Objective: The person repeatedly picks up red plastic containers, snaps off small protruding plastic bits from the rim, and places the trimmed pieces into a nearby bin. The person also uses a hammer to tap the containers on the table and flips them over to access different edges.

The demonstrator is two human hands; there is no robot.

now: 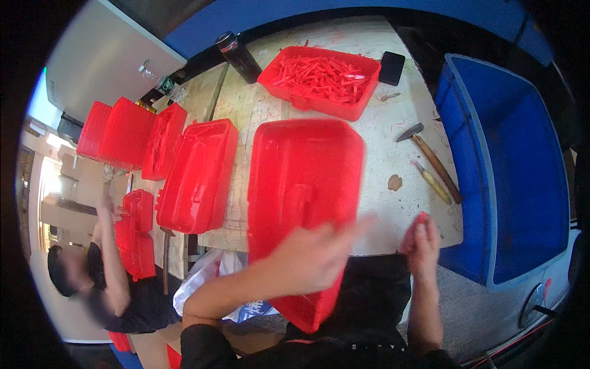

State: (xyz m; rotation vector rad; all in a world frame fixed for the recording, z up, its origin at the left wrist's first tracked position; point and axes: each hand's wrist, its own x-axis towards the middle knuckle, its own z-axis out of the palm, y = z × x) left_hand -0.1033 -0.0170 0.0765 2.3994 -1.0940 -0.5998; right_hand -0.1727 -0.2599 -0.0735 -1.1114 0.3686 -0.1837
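Observation:
A large red plastic box part, open side up, lies in front of me, its near end reaching past the table edge toward my body. My left hand is over this part's right side, smeared by motion. One finger seems to point right, but its grip cannot be made out. My right hand is closed at the table's front edge, with a small red plastic piece at its fingertips. Beyond the large part, a red bin is heaped with thin red plastic strips.
A hammer and a yellow-handled tool lie on the right, beside a deep blue crate. A phone and black flask are farther back. Left are more red boxes and a co-worker.

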